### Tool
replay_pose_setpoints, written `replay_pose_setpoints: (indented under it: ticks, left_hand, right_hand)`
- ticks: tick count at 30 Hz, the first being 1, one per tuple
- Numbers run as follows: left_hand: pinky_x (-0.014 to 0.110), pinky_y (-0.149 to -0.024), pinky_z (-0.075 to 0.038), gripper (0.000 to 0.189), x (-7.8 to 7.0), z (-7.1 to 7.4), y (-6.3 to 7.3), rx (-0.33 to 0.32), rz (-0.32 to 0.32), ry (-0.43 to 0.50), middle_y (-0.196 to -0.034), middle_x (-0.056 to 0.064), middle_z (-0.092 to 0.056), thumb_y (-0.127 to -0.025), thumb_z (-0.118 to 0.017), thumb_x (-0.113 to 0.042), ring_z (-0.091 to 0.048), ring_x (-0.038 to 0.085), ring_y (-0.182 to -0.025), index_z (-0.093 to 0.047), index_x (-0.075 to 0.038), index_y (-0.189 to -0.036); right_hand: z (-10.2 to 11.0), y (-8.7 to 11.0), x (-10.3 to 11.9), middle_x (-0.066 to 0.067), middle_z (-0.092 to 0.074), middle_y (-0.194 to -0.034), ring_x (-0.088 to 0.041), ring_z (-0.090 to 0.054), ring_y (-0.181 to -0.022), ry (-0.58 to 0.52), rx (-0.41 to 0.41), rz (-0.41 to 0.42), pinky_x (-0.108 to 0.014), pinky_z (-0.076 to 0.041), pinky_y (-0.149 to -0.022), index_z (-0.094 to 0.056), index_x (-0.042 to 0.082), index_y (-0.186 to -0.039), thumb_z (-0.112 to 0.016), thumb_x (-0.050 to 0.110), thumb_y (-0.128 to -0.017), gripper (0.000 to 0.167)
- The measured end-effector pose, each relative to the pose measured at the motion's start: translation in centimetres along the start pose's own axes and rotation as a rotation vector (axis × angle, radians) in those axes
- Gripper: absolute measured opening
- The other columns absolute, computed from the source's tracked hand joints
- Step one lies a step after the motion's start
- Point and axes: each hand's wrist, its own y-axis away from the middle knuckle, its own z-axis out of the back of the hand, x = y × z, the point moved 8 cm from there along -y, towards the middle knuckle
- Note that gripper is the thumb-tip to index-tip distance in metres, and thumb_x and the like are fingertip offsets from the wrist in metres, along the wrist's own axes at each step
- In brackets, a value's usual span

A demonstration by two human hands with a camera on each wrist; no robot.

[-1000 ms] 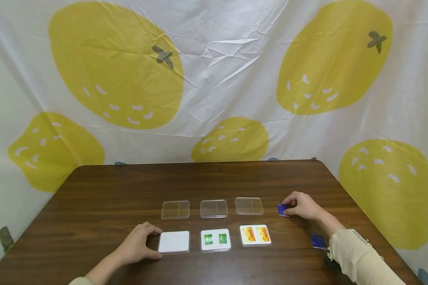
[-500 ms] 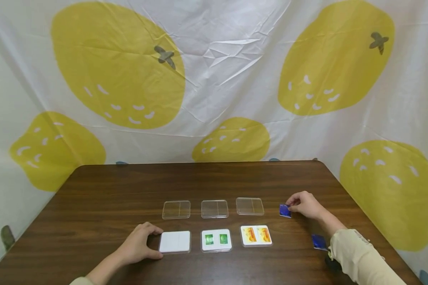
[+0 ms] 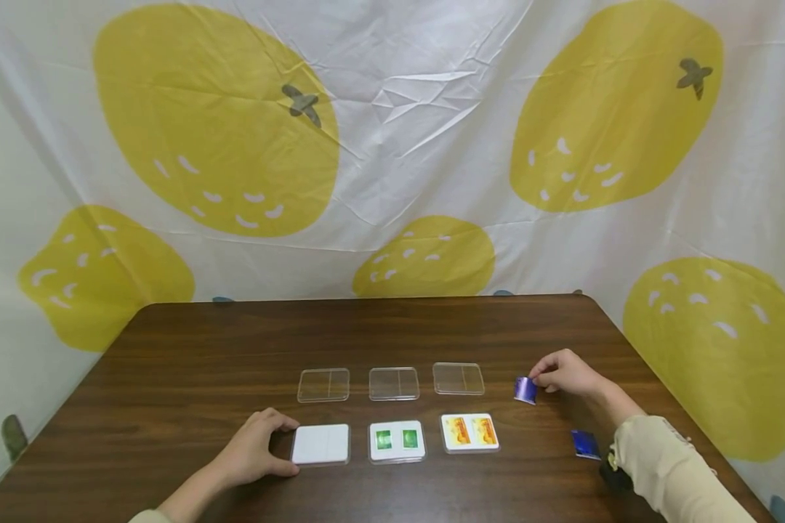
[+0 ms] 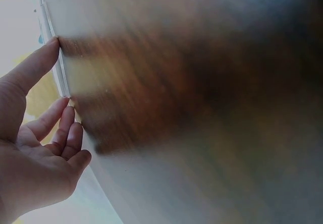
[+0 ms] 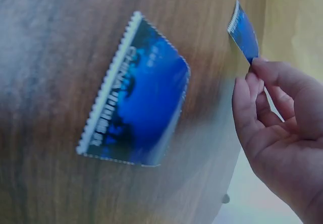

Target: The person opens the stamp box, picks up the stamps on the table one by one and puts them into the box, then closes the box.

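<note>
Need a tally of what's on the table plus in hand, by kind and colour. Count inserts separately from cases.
Clear cases, back row: 3
White-faced cases, front row: 3
Green picture inserts: 2
Orange picture inserts: 2
Blue stamps, one in the right hand: 2
Total: 12

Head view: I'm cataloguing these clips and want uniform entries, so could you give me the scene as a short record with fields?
Left hand: touches the left edge of the white-faced case
Right hand: pinches a blue stamp
Loose on the table: a second blue stamp
Front row, left to right: white-faced case, green-stamp case, orange-stamp case
Back row: three clear plastic pieces
Backdrop: cloth printed with yellow fruit
</note>
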Motion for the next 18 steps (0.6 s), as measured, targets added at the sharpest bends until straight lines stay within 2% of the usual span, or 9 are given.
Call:
replay_pose_setpoints:
  ticks: [4,10,18]
  left_hand:
    - [0.045,-0.082,-0.041,0.056,0.0,0.0,0.0,0.001,0.001,-0.003,-0.094,-0.001,-0.055,-0.056,-0.084,-0.031,-0.048,0.024,-0.096,-0.062,-0.007,-0.102]
    - [0.045,-0.082,-0.041,0.056,0.0,0.0,-0.1,-0.001,-0.001,-0.009,-0.093,-0.001,-0.055,-0.056,-0.084,-0.031,-0.048,0.023,-0.095,-0.062,-0.007,-0.101]
    - [0.044,-0.081,-0.041,0.056,0.0,0.1,0.0,-0.008,-0.009,-0.018,-0.092,-0.002,-0.055,-0.055,-0.084,-0.031,-0.049,0.023,-0.095,-0.062,-0.007,-0.101]
  right_hand:
    - [0.0,0.1,-0.7,-0.013,-0.066,-0.088,-0.011,-0.059,-0.075,-0.095,0.072,-0.068,-0.027,-0.052,-0.064,-0.062,-0.015,-0.094,-0.057,0.001,-0.083,0.020]
    - [-0.3,0.3,-0.9,-0.009,-0.065,-0.093,-0.010,-0.060,-0.081,-0.242,0.162,-0.095,-0.028,-0.052,-0.070,-0.056,-0.019,-0.102,-0.054,0.002,-0.086,0.027]
    - [-0.6,0.1,0.3,-0.003,-0.065,-0.091,-0.010,-0.060,-0.081,-0.345,0.202,-0.124,-0.027,-0.052,-0.072,-0.057,-0.015,-0.102,-0.053,0.003,-0.088,0.024]
